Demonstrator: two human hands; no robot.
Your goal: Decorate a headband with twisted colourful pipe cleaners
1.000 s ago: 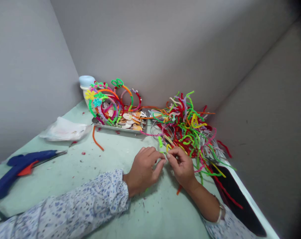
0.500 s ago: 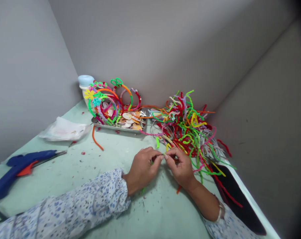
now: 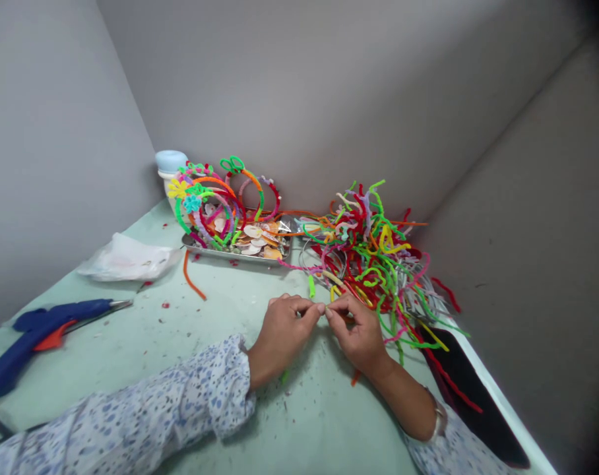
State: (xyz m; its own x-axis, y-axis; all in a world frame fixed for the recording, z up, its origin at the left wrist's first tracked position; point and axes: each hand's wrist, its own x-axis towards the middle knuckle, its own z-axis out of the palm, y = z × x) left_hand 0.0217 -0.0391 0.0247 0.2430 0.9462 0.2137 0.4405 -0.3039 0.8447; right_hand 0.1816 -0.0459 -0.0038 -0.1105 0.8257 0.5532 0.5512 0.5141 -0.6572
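My left hand [image 3: 285, 333] is closed in a pinch, thumb against fingertips, over the middle of the table. A bright green pipe cleaner [image 3: 311, 286] shows just beyond its knuckles, its middle hidden by the hand. Close beside it, my right hand [image 3: 359, 333] also pinches, and a tiny green bit shows where the fingertips of both hands nearly meet. Behind the right hand spreads a tangled heap of coloured pipe cleaners [image 3: 378, 264]. An orange piece [image 3: 355, 378] pokes out below the right hand.
A metal tray [image 3: 230, 256] at the back holds flat petal-like pieces, with pipe-cleaner headbands [image 3: 215, 204] standing in it. A blue glue gun [image 3: 47, 323] and a plastic bag [image 3: 128, 257] lie left. A dark flat object [image 3: 470, 389] lies along the right edge. Walls enclose the table.
My left hand has shifted slightly left, its fingertips drawing a little apart from the right hand's. The green pipe cleaner has moved slightly with it. The right hand stays nearly in place.
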